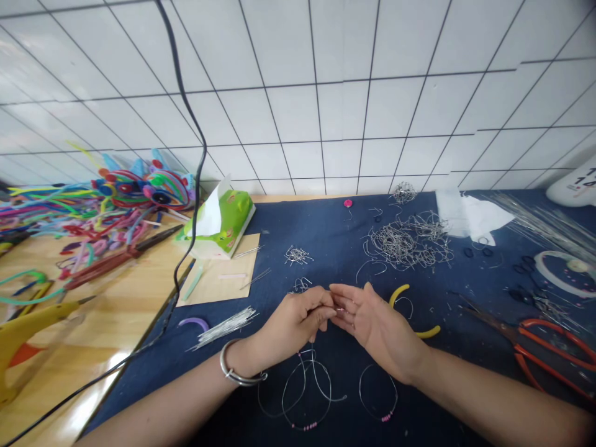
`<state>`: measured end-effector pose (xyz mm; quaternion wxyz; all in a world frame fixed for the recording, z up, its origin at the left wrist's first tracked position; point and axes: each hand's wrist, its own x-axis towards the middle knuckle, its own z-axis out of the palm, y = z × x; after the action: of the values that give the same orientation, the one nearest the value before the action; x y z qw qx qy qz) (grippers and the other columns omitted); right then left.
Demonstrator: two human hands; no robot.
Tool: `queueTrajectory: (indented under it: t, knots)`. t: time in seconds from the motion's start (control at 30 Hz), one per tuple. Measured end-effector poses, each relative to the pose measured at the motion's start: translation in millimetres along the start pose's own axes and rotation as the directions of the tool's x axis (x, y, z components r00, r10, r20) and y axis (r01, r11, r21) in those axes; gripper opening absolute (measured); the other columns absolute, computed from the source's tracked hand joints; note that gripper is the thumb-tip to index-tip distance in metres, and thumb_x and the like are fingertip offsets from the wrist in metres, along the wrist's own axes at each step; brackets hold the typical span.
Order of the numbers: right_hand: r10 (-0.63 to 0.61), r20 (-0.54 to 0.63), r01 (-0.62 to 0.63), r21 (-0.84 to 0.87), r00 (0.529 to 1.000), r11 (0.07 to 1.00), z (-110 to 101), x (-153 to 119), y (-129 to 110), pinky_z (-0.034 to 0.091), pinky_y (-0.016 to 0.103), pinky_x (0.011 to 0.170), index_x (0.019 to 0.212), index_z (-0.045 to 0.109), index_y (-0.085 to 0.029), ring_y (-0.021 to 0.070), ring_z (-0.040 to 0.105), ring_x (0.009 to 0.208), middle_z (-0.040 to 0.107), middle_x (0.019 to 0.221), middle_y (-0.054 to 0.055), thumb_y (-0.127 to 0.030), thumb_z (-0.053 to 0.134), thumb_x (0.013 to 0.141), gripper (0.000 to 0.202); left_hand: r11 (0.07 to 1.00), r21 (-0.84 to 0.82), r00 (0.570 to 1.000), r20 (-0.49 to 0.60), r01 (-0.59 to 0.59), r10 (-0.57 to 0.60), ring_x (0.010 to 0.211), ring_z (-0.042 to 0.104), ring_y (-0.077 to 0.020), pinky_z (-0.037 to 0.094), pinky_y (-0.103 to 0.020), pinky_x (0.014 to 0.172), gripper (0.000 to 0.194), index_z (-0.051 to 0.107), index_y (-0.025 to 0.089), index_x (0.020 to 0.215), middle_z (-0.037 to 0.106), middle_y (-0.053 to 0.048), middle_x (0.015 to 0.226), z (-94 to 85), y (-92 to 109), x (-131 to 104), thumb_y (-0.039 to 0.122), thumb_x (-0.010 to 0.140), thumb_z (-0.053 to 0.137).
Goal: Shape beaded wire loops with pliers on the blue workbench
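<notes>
My left hand [305,315], with a silver bangle on its wrist, is closed in a pinch at the middle of the dark blue cloth. What its fingers hold is too small to make out. Touching or nearly touching those fingertips, my right hand [377,323] lies palm up with its fingers stretched out. Tiny pinkish specks show by its fingers. Below my left hand are thin wire loops [329,397] with several pink beads [310,426]; whether a wire runs up into the pinch is unclear. Another beaded wire loop [397,397] lies below my right wrist.
Pliers with yellow handles [429,333] sit partly behind my right hand. Tangled wire pieces [400,243] lie farther back. Red-handled scissors [554,347] are at right; straight wires [226,327], a tissue pack [233,217] and a yellow glue gun [28,335] at left. A black cable [202,149] hangs across.
</notes>
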<state>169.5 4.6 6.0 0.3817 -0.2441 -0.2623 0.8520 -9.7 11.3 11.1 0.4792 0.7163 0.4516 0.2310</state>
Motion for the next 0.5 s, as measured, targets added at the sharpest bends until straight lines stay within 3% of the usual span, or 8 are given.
queueTrajectory:
  t: [0.13, 0.23, 0.33, 0.5]
  knots:
    - [-0.009, -0.010, 0.009, 0.013, 1.000, 1.000, 2.1, -0.1, -1.6, 0.026, 0.040, 0.102, 0.109, 0.055, -0.018, 0.0186, 0.048, 0.110, 0.057, 0.112, 0.008, -0.051, 0.030, 0.089, 0.046, 0.934, -0.353, 0.998, 0.057, 0.055, -0.037, 0.045, 0.050, -0.0044, 0.039, -0.016, 0.044, 0.014, 0.047, 0.015, 0.087, 0.056, 0.002, 0.065, 4.1, -3.8, 0.9, 0.029, 0.087, 0.044]
    - [-0.025, 0.006, 0.025, 0.010, 1.000, 1.000, 1.7, 0.1, -0.7, 0.028, 0.041, 0.099, 0.107, 0.055, -0.018, 0.0184, 0.052, 0.103, 0.059, 0.106, 0.008, -0.049, 0.028, 0.090, 0.044, 0.857, -0.510, 0.995, 0.093, 0.074, -0.031, 0.046, 0.052, -0.0052, 0.040, -0.016, 0.044, 0.021, 0.048, 0.016, 0.103, 0.057, 0.001, 0.065, 5.8, -5.2, 0.7, 0.029, 0.086, 0.048]
    - [-0.025, -0.006, 0.025, 0.014, 1.000, 1.000, 0.2, 0.2, 0.7, 0.030, 0.040, 0.098, 0.107, 0.055, -0.018, 0.0175, 0.053, 0.098, 0.060, 0.102, 0.008, -0.046, 0.024, 0.091, 0.045, 0.827, -0.557, 0.994, 0.105, 0.073, -0.017, 0.047, 0.054, -0.0053, 0.043, -0.017, 0.046, 0.026, 0.053, 0.015, 0.107, 0.058, 0.000, 0.066, 5.9, -5.6, 0.0, 0.028, 0.085, 0.050]
    - [-0.012, -0.013, 0.013, 0.041, 1.000, 0.999, -0.5, 0.5, 0.0, 0.029, 0.040, 0.099, 0.107, 0.056, -0.018, 0.0180, 0.052, 0.102, 0.059, 0.106, 0.007, -0.047, 0.021, 0.092, 0.048, 0.844, -0.531, 0.996, 0.061, 0.083, -0.059, 0.045, 0.054, -0.0049, 0.042, -0.016, 0.044, 0.016, 0.057, 0.014, 0.092, 0.059, 0.001, 0.064, 6.6, -7.1, -0.5, 0.027, 0.084, 0.051]
